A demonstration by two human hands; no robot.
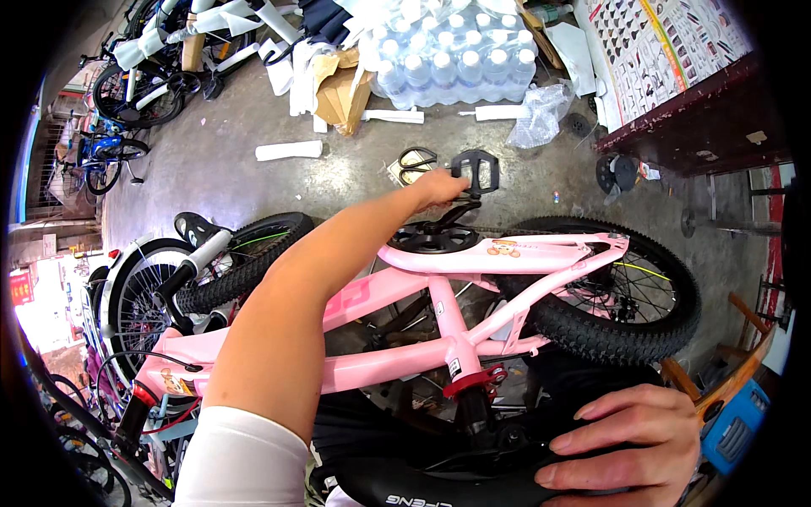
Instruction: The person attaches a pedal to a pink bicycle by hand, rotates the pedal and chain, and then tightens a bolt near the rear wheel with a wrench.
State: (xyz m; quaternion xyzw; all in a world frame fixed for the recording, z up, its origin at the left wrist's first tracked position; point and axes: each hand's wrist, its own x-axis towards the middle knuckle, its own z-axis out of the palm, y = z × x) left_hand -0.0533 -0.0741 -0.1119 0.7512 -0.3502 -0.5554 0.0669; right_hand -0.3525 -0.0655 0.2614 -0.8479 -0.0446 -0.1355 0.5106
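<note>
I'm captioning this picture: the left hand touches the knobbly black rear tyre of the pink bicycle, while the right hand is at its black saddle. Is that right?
It isn't the tyre: the head view shows the left hand at the black rectangular pedal of the pink bicycle; the right hand is, as you say, at its black saddle.

Bright overall; left background blown out; glare on floor; fisheye edges bent, corners black.

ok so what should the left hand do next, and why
Probably nudge the black pedal round gently: the left hand is at its edge, while the right hand lies at the black saddle, so it could steady the pink bike frame.
</note>
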